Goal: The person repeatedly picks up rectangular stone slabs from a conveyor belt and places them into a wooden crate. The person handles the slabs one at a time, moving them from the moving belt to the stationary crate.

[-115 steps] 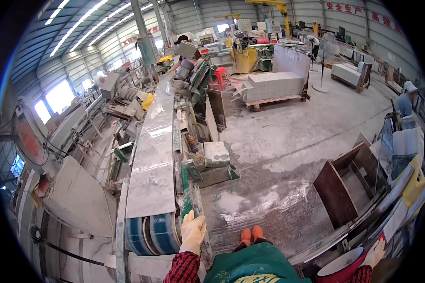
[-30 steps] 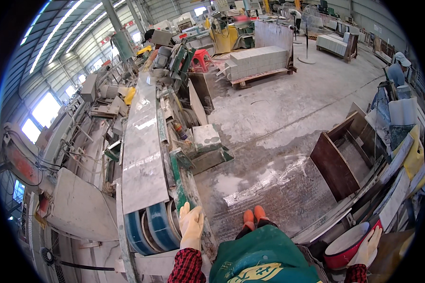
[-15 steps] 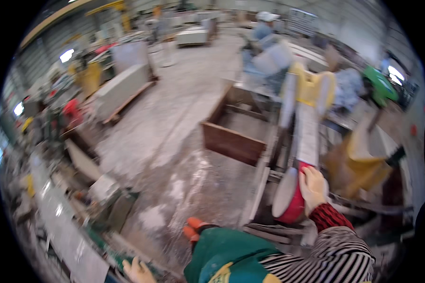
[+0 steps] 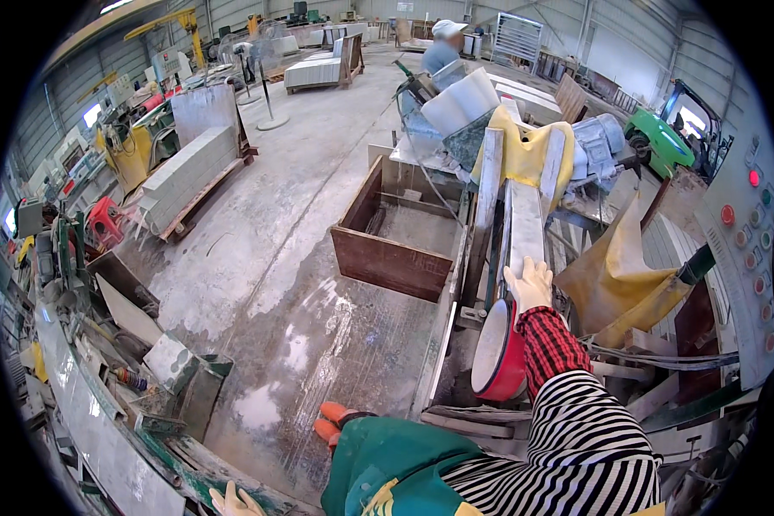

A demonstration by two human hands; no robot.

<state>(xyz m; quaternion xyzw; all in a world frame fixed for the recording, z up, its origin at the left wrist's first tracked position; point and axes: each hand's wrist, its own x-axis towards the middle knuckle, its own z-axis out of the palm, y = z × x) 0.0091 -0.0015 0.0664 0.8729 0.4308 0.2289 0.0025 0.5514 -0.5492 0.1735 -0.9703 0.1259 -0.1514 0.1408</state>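
My right hand (image 4: 531, 284), in a cream glove, lies with outstretched fingers on the near end of a long pale strip (image 4: 523, 225). Just below that hand is a red-rimmed round roller (image 4: 495, 351) with a whitish face. The strip runs forward between two upright boards and under a yellow draped cover (image 4: 533, 153). My left hand (image 4: 236, 500), also gloved, shows at the lower edge with its fingers apart, nearest to a green-edged metal rail (image 4: 232, 471). Nothing shows in it, though the frame cuts off part of the hand.
An open brown wooden box (image 4: 393, 262) stands left of the machine. A control panel (image 4: 748, 258) with buttons is at the far right, beside a yellow sheet (image 4: 628, 275). Stone slabs (image 4: 189, 181) lie on a pallet at left. Another person (image 4: 441, 53) stands behind the machine.
My right hand has moved forward from the red roller onto the strip's near end. My left hand sits lower in the picture. The view has shifted and is sharper.
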